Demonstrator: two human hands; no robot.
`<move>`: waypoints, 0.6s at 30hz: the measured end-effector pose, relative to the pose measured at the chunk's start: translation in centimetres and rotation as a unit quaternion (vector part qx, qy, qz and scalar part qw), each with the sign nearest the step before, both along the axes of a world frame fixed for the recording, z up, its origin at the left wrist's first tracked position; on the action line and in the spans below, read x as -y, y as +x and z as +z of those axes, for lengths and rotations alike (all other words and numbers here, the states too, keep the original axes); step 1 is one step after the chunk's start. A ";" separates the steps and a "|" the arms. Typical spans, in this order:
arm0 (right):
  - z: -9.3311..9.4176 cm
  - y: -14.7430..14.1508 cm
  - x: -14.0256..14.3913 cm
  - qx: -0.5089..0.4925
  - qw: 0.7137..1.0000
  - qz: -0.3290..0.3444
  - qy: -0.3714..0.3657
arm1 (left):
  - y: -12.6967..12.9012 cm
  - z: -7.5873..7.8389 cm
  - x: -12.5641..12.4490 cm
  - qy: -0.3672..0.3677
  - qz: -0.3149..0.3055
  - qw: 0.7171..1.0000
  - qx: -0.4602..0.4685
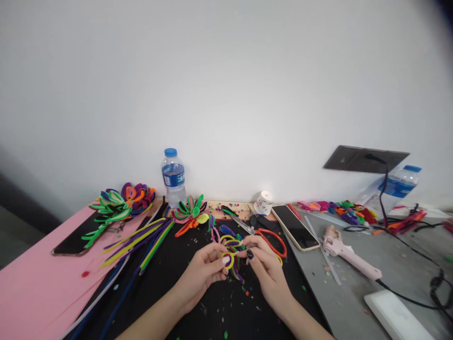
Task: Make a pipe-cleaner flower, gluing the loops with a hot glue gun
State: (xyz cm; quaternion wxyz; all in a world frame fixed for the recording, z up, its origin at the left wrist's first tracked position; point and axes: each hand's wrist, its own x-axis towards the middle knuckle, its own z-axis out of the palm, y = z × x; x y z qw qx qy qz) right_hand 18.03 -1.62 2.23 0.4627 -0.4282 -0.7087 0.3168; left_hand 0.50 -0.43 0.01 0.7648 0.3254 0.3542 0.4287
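Observation:
My left hand [203,269] pinches a yellow and purple pipe cleaner piece [229,262], bent into a small loop, between thumb and fingers. On its other side my right hand [267,269] has thumb and fingers closed at the piece's edge; exactly what those fingertips grip is hard to see. More curled pipe cleaners in yellow, purple, green and pink lie just behind, partly hidden by my hands. Red-handled scissors [279,242] rest behind my right hand. To the left, a bundle of straight pipe cleaners [136,243] and a multicoloured pipe cleaner flower [191,211] lie on the black mat [170,314].
Against the wall stands a water bottle [173,177]; a paper cup [264,203] is farther right. A phone [294,226], a pink glue gun [350,255] with its cord and a white box [396,314] lie right. Another phone [78,236] and pipe cleaner flowers [123,203] lie left.

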 end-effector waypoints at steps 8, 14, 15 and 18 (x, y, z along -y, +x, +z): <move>0.0 -0.1 0.0 -0.008 1.000 0.010 -0.006 | -0.1 0.1 0.0 -0.003 0.011 1.000 0.005; 0.0 -0.2 0.1 -0.006 1.000 0.011 -0.010 | -0.1 -0.1 0.0 0.001 0.018 1.000 0.009; 0.1 -0.3 0.1 -0.006 1.000 0.010 -0.011 | 0.0 0.0 0.1 0.000 0.018 1.000 0.008; 0.1 -0.3 0.2 -0.004 1.000 0.007 -0.010 | 0.0 0.1 0.1 -0.001 0.020 1.000 0.006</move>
